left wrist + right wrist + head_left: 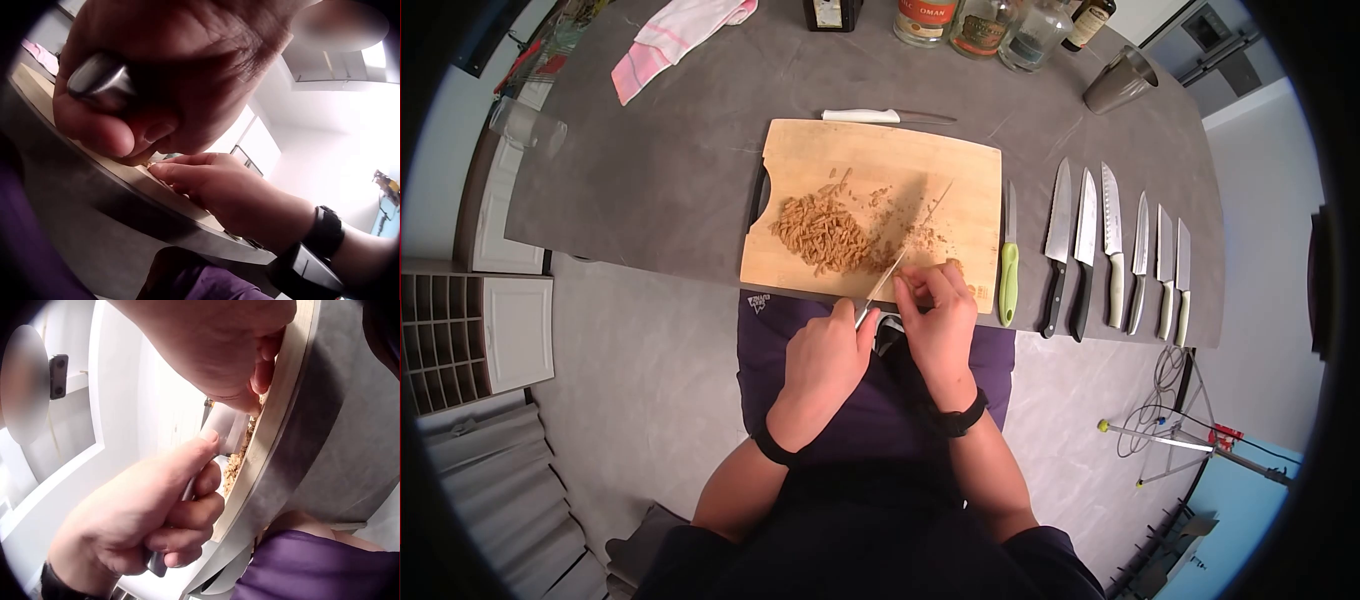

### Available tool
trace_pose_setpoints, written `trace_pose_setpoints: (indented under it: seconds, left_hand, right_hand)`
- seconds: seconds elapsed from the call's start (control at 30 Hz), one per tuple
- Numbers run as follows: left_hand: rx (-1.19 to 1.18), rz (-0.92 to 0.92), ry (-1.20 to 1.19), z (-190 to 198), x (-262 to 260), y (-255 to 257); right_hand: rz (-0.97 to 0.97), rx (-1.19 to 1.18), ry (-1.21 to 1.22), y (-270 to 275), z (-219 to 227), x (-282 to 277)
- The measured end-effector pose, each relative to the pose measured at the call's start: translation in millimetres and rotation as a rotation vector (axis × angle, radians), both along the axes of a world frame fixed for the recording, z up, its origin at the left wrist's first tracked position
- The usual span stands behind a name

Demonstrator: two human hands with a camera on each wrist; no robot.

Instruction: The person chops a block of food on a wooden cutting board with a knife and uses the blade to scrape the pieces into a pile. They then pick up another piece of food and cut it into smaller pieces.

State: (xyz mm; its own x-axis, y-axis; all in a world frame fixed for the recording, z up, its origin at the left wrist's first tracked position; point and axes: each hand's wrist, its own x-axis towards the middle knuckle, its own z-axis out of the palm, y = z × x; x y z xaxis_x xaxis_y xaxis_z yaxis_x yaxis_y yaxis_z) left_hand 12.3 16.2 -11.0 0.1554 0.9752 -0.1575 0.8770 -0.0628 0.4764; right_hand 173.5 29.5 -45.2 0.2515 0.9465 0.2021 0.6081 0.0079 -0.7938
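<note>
My left hand [825, 355] grips a kitchen knife [886, 277] by its handle, with the handle's metal butt showing in the left wrist view. The blade points away from me, seen nearly edge-on, over the wooden cutting board [800, 150]. My right hand [940, 325] is at the board's near edge, thumb and fingertips pinching a small brown piece beside the blade. In the right wrist view the blade stands close to those fingertips. A heap of chopped brown pieces [815, 232], like sliced nuts, lies left of the blade, with finer crumbs scattered around it.
A green-handled knife [1009, 270] lies right of the board, and several more knives [1112, 245] lie in a row beyond it. Behind the board rests a white-handled knife [860, 116]. Bottles [977, 30], a metal cup [1120, 80] and a pink-white towel [675, 40] are farther back.
</note>
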Motion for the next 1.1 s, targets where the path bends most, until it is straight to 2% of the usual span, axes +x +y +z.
trace_pose_setpoints:
  seconds: [0.57,0.83,1.1]
  left_hand:
    - [-0.011,-0.044,-0.004,-2,-6,-5]
    - [-0.104,-0.053,0.043,6,1,6]
    - [-0.046,-0.040,0.029,-4,16,22]
  right_hand:
    - [-0.016,0.019,0.035,0,-3,-2]
    - [0.008,-0.046,0.088,3,2,-1]
    - [-0.006,-0.060,0.093,2,3,-2]
